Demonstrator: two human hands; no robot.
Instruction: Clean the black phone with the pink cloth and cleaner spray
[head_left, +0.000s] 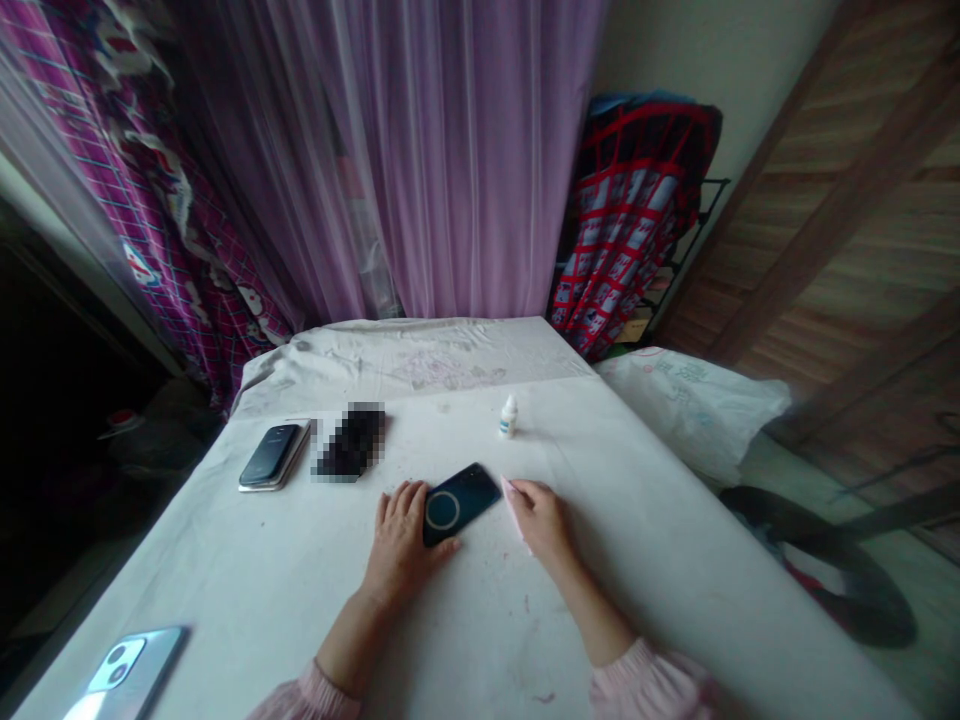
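A dark smartphone point(474, 497) with a pale ring on its visible face lies slantwise on the white-covered table. Around its left end my left hand point(403, 530) is closed, the thumb along the near edge and the fingers at the far side. Just off the phone's right end, my right hand point(541, 515) pinches a small pink cloth point(515, 512). Beyond that hand stands a small white dropper bottle point(508, 417), upright with its cap on top.
Stacked phones point(271, 455) lie at the table's left, beside a pixelated dark object point(350, 443). A silvery-blue phone point(135, 672) sits at the near left corner. Purple curtains point(480, 160) hang behind the table point(465, 640). A white plastic bag point(690, 405) is at the right edge.
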